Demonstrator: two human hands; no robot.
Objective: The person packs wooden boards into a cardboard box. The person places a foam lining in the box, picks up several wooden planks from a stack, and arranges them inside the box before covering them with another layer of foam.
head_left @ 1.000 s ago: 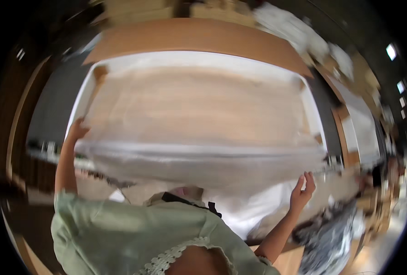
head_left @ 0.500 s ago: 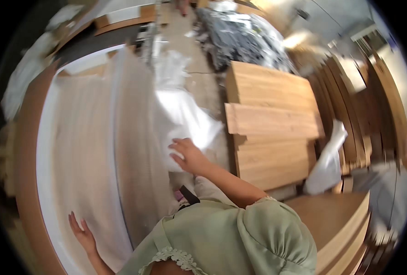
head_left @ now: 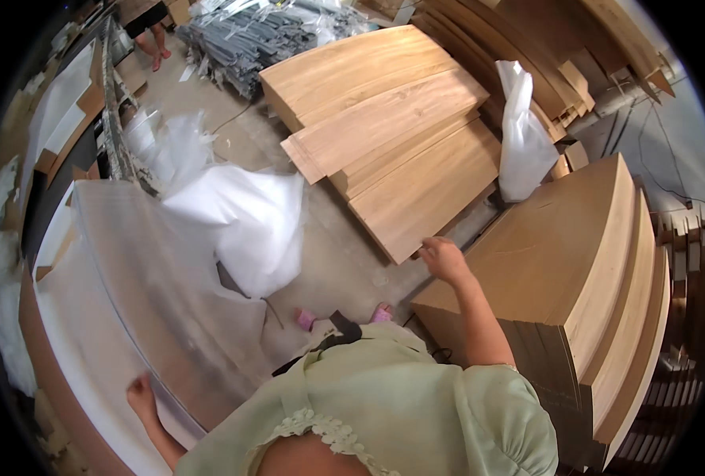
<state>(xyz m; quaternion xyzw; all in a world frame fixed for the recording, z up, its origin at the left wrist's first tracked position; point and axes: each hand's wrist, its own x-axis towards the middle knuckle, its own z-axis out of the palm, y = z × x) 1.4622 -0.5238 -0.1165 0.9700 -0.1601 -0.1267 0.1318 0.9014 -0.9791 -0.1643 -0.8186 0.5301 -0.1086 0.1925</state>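
My left hand [head_left: 141,398] is above the near end of a long panel [head_left: 99,309] covered in translucent foam sheet, on the left. Its fingers are bent and blurred, so I cannot tell if they touch the sheet. My right hand [head_left: 445,262] reaches forward with fingers curled together beside the near corner of a stack of light wood-grain boards [head_left: 428,178]. What the fingertips hold, if anything, is hidden. One narrower board [head_left: 392,119] lies across the top of that stack.
Crumpled white foam sheet [head_left: 241,222] spills onto the concrete floor [head_left: 321,230]. A white plastic bag [head_left: 523,143] stands behind a thick stack of brown panels [head_left: 543,246] at right. Grey strips [head_left: 261,44] are heaped far off, near a person's legs [head_left: 154,44].
My view has swung to the right. My right hand has moved from beside the foam sheet to the wood-grain stack, its fingers now curled. My left hand's fingers have bent.
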